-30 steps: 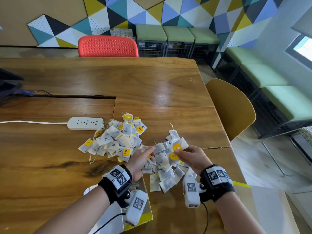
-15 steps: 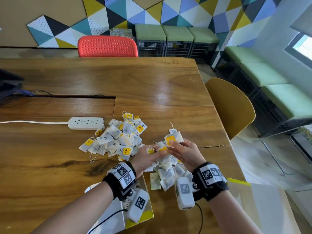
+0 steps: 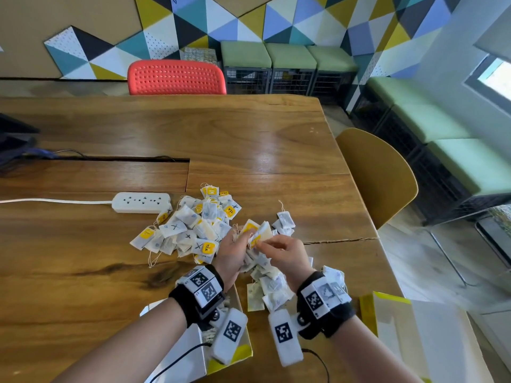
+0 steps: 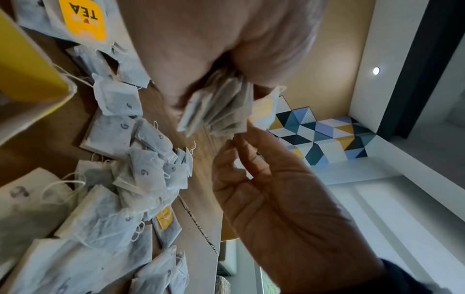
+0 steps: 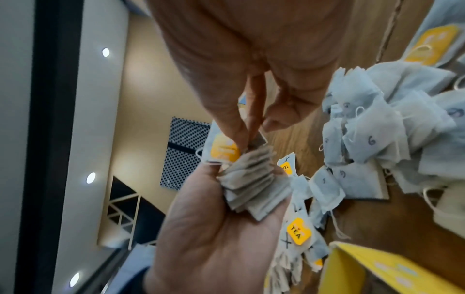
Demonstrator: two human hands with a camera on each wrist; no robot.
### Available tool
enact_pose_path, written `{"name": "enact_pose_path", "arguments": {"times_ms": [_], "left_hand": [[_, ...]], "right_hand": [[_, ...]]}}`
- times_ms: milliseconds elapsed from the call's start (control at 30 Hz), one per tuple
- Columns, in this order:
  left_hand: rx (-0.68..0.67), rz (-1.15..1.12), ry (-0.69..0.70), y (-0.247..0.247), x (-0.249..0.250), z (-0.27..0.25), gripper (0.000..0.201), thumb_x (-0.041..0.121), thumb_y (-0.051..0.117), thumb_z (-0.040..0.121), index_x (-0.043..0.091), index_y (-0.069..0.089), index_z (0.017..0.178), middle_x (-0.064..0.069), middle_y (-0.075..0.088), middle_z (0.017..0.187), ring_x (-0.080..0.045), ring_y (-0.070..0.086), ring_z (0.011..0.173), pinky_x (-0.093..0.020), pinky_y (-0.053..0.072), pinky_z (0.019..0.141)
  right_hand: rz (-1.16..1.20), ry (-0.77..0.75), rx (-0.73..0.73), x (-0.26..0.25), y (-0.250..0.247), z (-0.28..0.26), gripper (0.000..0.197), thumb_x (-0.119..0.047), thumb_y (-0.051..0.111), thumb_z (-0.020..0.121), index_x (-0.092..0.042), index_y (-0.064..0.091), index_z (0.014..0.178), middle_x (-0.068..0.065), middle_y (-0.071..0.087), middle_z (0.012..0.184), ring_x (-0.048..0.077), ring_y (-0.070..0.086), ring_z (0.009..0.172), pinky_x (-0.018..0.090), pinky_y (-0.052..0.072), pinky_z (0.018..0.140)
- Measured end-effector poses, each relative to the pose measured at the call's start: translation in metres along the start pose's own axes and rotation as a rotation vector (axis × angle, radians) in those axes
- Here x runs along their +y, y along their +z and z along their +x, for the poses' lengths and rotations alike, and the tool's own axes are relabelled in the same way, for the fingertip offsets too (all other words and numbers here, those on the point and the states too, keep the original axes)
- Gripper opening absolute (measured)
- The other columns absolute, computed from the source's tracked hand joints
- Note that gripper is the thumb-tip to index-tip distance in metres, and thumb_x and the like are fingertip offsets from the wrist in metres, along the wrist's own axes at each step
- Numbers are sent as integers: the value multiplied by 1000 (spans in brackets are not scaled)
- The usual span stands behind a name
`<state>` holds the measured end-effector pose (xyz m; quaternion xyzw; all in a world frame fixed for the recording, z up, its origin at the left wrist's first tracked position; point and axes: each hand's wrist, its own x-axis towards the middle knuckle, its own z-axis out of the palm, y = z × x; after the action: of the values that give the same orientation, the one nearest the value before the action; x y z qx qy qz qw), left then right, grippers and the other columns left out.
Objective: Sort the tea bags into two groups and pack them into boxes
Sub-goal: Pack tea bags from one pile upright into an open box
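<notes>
My left hand (image 3: 241,240) grips a fanned stack of tea bags (image 3: 258,230) just above the table; the left wrist view shows the stack (image 4: 219,107) pressed between thumb and fingers. My right hand (image 3: 262,245) meets the stack from the right, its thumb and forefinger pinching the edge of one tea bag (image 5: 256,141) at the top. A pile of X-marked bags with yellow tags (image 3: 188,228) lies to the left of the hands. Bags marked 6 (image 3: 272,284) lie under and behind my wrists.
An open yellow-and-white box (image 3: 240,355) sits under my left wrist, and another box (image 3: 387,316) lies at the near right table edge. A white power strip (image 3: 141,202) lies left of the piles. A yellow chair (image 3: 378,175) stands at the right edge.
Both hands have risen off the 6-marked pile and come together. The right hand has brought a bag to the stack, which the left hand now holds higher.
</notes>
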<state>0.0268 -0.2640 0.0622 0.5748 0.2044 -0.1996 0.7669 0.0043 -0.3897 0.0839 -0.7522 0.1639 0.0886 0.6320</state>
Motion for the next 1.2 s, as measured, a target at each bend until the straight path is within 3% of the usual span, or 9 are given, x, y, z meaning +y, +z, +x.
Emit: {"name": "enact_pose_path", "arguments": {"times_ms": [133, 333, 467, 600, 733, 867, 1000, 1100, 1200], "left_hand": [[-9, -28, 4, -5, -5, -1, 65, 44, 73, 77, 19, 51, 133, -6, 67, 119, -22, 66, 105, -44, 53, 92], [36, -43, 52, -7, -2, -5, 33, 27, 60, 94, 11, 58, 123, -6, 72, 99, -14, 69, 81, -24, 51, 60], [58, -70, 24, -12, 0, -6, 49, 35, 61, 92, 21, 47, 137, -7, 67, 117, -18, 65, 96, -30, 50, 67], [38, -115, 7, -12, 3, -10, 50, 43, 65, 86, 27, 50, 130, 2, 69, 109, -16, 65, 98, -31, 51, 66], [12, -141, 120, -12, 5, -11, 32, 46, 55, 90, 20, 61, 108, 3, 70, 87, -12, 61, 73, -28, 48, 61], [93, -185, 191, -16, 7, -8, 30, 40, 43, 98, 17, 62, 103, -3, 64, 97, -12, 60, 83, -32, 48, 75], [41, -253, 143, -14, 8, -10, 36, 44, 39, 97, 14, 60, 96, -3, 63, 86, -16, 56, 70, -31, 43, 63], [30, -360, 102, -12, 13, -16, 36, 39, 39, 101, 12, 61, 93, -3, 62, 94, -15, 59, 82, -35, 48, 81], [-5, -278, 103, -13, 12, -22, 18, 32, 58, 94, 15, 63, 96, -2, 64, 100, -17, 64, 84, -38, 51, 79]], "right_hand": [[-89, -136, 43, 0, 2, 2, 53, -12, 80, 71, -23, 53, 114, -4, 61, 95, 14, 65, 70, 32, 56, 67], [-356, -412, 63, 1, 1, 6, 17, -22, 74, 79, -24, 74, 96, -1, 66, 93, 11, 67, 74, 33, 58, 69], [-148, -260, 65, 0, 1, 5, 4, -22, 73, 83, -26, 73, 84, -7, 70, 81, 12, 66, 70, 37, 59, 66], [280, 54, -26, -8, 5, 3, 6, -8, 71, 83, -4, 68, 85, 16, 67, 84, 26, 66, 81, 33, 59, 73], [370, 60, -4, -19, 1, 4, 20, -6, 71, 83, 8, 63, 95, 21, 65, 90, 24, 67, 80, 27, 58, 74], [539, 117, -82, -31, -2, -1, 21, -5, 70, 83, 5, 58, 97, 20, 65, 93, 24, 68, 79, 28, 59, 76], [408, 286, -140, -26, 12, -8, 40, -8, 75, 80, 9, 55, 110, 19, 66, 94, 19, 66, 67, 24, 56, 62], [275, 270, -96, -20, 22, -10, 33, -13, 76, 80, 3, 57, 102, 10, 62, 74, 11, 55, 48, 23, 47, 54], [275, 288, -148, -18, 24, -11, 33, -17, 75, 82, -3, 53, 103, 11, 63, 83, 18, 62, 64, 32, 54, 68]]}}
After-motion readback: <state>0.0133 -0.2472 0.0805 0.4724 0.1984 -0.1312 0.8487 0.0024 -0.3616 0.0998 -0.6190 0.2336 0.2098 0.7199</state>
